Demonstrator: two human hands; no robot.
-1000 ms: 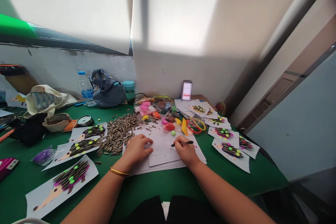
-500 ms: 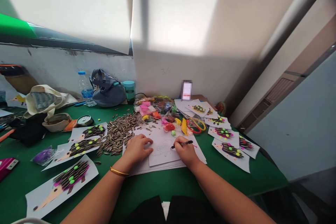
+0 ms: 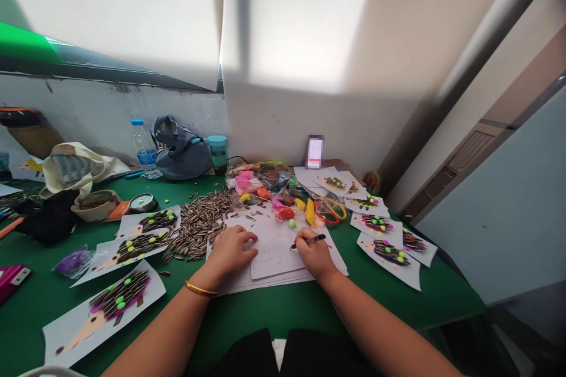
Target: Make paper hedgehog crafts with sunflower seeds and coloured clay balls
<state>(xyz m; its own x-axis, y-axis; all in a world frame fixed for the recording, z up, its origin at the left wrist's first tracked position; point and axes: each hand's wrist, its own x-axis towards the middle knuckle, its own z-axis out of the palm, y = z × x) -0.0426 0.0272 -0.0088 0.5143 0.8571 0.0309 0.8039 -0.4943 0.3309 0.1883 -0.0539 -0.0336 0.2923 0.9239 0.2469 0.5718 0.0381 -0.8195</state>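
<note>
My right hand (image 3: 313,254) grips a black pen (image 3: 316,239), its tip at the right end of a faint hedgehog-like outline on a white paper sheet (image 3: 270,272). My left hand (image 3: 234,250) lies on the sheet's left side with its fingers apart, holding nothing. More white sheets lie under this one. A heap of striped sunflower seeds (image 3: 201,221) spreads just left of my left hand. Beyond the hands sit a small green ball (image 3: 292,224), a red clay packet (image 3: 285,214) and scissors (image 3: 331,211) with red and yellow handles.
Finished hedgehog pictures with seed spines lie at left (image 3: 106,312) and right (image 3: 389,259). Along the wall stand a water bottle (image 3: 145,150), a blue bag (image 3: 183,156), a teal-lidded cup (image 3: 217,154) and a phone (image 3: 315,152). A purple clay packet (image 3: 74,261) lies at left.
The pen and my right hand have shifted very slightly to the right on the sheet. My left hand stays in place.
</note>
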